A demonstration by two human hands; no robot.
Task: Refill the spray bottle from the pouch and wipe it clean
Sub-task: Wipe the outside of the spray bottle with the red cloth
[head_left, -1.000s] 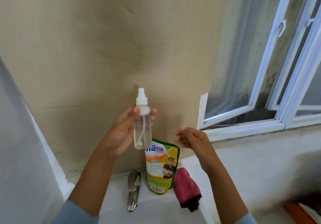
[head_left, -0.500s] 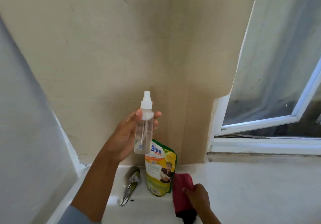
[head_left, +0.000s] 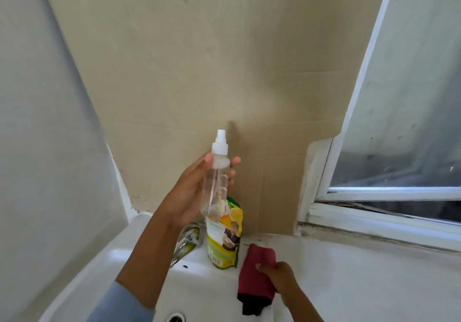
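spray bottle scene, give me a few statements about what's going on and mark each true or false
1. The left hand holds the spray bottle upright above the sink. True.
2. The spray bottle's white spray head is off. False: the head sits on top of the bottle.
3. The right hand grips the red cloth lying on the sink's edge. True.
4. The pouch lies flat in the basin. False: it stands upright against the cardboard, beside the faucet.
5. The cloth is touching the bottle. False: they are well apart; the cloth is down by the pouch.
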